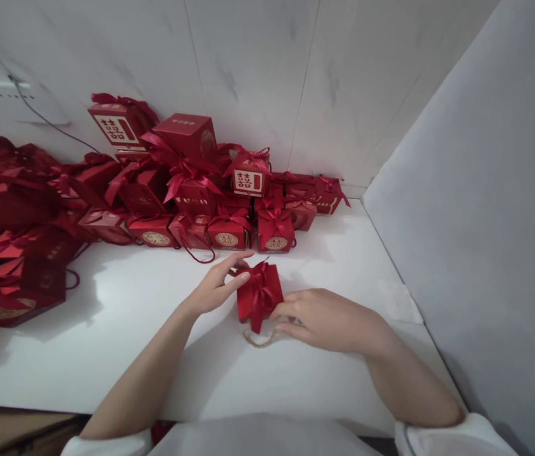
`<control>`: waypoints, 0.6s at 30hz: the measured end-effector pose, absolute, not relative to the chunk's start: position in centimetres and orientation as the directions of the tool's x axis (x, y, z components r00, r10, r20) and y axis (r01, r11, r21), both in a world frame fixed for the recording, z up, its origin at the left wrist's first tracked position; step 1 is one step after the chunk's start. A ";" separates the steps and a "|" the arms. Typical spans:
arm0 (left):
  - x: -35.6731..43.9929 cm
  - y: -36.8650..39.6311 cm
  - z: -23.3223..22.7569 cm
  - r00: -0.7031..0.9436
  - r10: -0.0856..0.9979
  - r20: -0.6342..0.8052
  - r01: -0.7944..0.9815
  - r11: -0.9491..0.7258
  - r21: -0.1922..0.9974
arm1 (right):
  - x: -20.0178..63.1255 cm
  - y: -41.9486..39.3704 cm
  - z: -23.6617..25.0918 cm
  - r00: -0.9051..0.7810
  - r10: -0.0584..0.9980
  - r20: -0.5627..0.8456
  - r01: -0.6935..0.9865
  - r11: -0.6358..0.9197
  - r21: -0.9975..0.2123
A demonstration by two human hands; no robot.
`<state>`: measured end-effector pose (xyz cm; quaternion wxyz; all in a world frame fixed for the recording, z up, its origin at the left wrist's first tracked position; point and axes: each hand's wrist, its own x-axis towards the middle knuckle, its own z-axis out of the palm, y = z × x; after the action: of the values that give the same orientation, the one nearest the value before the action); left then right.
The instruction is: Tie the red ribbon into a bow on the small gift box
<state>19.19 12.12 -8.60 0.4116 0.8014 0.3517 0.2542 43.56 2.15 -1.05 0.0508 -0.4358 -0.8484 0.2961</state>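
A small red gift box (271,292) with a satin ribbon bow (262,288) on its front is between my two hands on the white table. A twisted rope handle (258,344) loops out on the side nearest me. My left hand (220,285) grips the box at its upper left corner, thumb on the near face and fingers partly hidden behind. At the lower right edge, my right hand (317,316) has its fingers bent against the box, close to the rope; its fingertips are partly hidden.
Stacked red gift boxes (191,196) with ribbons line the marble-look wall (258,76). A larger pile of red boxes (15,266) stands at the left. A grey panel (476,190) borders the white table (129,354) on the right. A dark cable (53,123) runs down the wall.
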 end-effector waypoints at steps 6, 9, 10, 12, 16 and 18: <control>17.7 12.0 -8.5 0.495 0.849 0.185 0.464 -0.438 0.770 | 45.4 3.4 -0.3 -0.349 0.910 -0.224 0.911 0.274 -0.310; 17.3 12.3 -8.2 0.539 0.818 0.201 0.459 -0.485 0.744 | 45.7 3.5 -0.2 -0.369 0.909 -0.195 0.897 0.294 -0.331; 17.2 12.4 -8.2 0.555 0.807 0.201 0.424 -0.483 0.766 | 45.5 3.5 -0.3 -0.386 0.906 -0.176 0.884 0.308 -0.351; 16.8 12.7 -8.3 0.581 0.791 0.193 0.334 -0.448 0.829 | 44.5 3.6 -0.6 -0.431 0.897 -0.094 0.841 0.362 -0.403; 16.2 13.0 -8.4 0.644 0.753 0.131 0.237 -0.360 0.902 | 41.3 3.8 -2.4 -0.510 0.831 0.221 0.705 0.551 -0.447; 16.0 13.1 -8.3 0.675 0.731 0.100 0.241 -0.347 0.906 | 39.8 4.0 -3.7 -0.514 0.792 0.328 0.676 0.610 -0.413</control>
<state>16.04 13.09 -8.29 0.4789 0.7798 0.3117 0.2558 39.79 4.01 -3.69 0.2480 -0.4258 -0.8623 0.1168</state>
